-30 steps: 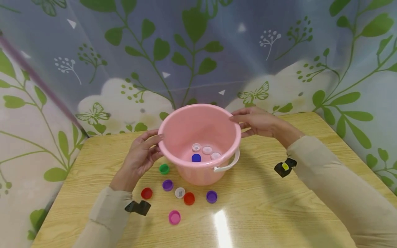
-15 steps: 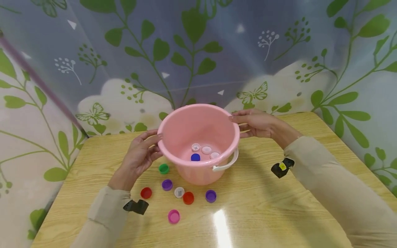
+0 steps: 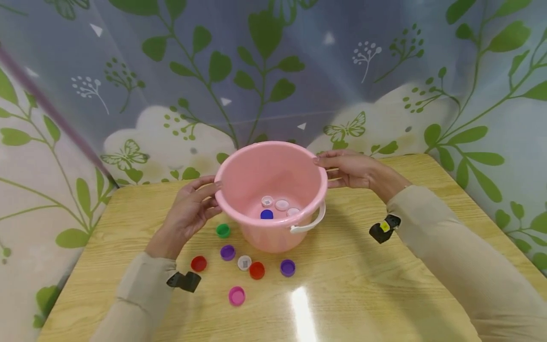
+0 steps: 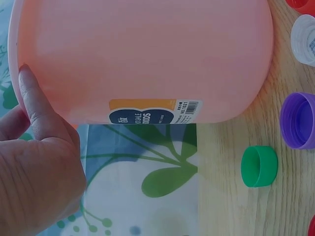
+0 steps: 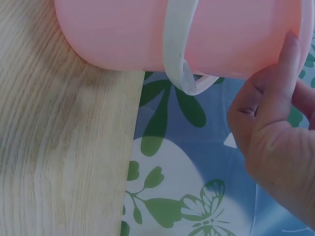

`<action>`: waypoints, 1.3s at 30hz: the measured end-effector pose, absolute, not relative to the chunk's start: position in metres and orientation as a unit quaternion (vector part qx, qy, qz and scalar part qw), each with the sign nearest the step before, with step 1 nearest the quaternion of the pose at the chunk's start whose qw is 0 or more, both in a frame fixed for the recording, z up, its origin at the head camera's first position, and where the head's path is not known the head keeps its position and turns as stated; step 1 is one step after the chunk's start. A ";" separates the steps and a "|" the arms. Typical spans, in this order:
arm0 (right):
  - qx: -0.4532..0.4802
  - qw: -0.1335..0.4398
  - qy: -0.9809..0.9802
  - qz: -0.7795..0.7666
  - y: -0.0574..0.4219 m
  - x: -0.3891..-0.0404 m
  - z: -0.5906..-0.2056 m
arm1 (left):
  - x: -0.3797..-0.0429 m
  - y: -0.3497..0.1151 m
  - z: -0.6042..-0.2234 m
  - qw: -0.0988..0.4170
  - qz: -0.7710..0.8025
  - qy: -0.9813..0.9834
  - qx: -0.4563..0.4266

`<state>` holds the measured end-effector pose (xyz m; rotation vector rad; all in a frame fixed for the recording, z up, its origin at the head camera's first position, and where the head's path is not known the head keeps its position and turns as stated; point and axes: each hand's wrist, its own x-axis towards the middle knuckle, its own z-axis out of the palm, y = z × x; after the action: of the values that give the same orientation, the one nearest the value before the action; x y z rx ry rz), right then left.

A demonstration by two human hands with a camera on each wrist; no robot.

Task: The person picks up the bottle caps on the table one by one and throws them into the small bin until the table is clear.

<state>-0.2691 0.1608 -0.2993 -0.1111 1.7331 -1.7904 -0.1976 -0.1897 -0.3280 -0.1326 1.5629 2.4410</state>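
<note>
A pink bucket (image 3: pixel 273 166) stands at the table's back middle, its mouth facing up and partly toward me. My left hand (image 3: pixel 188 216) grips its rim on the left, and in the left wrist view one finger (image 4: pixel 37 96) lies on the wall just below the rim. On the right side my right hand (image 3: pixel 350 170) holds the rim, fingertips at its edge. A white handle (image 3: pixel 314 221) hangs down at the bucket's right front. Inside lie a blue cap (image 3: pixel 267 214) and a few white caps (image 3: pixel 281 205).
Several bottle caps lie in front of the bucket: green (image 3: pixel 223 231), red (image 3: pixel 198 263), white (image 3: pixel 244 262), purple (image 3: pixel 287 268) and pink (image 3: pixel 237 295) among them. The wooden table (image 3: pixel 363 285) meets a leaf-patterned curtain (image 3: pixel 183 85) close behind the bucket.
The whole head view drifts slightly, so everything sits a little farther left and up. Both hands keep the same hold on the bucket.
</note>
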 end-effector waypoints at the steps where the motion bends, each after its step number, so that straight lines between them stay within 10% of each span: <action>1: -0.041 0.317 0.660 -0.680 0.161 -0.269 -0.299 | -0.198 -0.190 -0.328 0.120 0.835 0.535 -0.045; 39: -0.018 0.305 0.656 -0.690 0.159 -0.268 -0.298 | -0.202 -0.217 -0.353 0.083 0.680 0.727 -0.044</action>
<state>-0.2678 0.1588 -0.2978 -0.0466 1.7368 -1.8270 -0.2025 -0.2174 -0.3529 -0.1301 2.1714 2.0301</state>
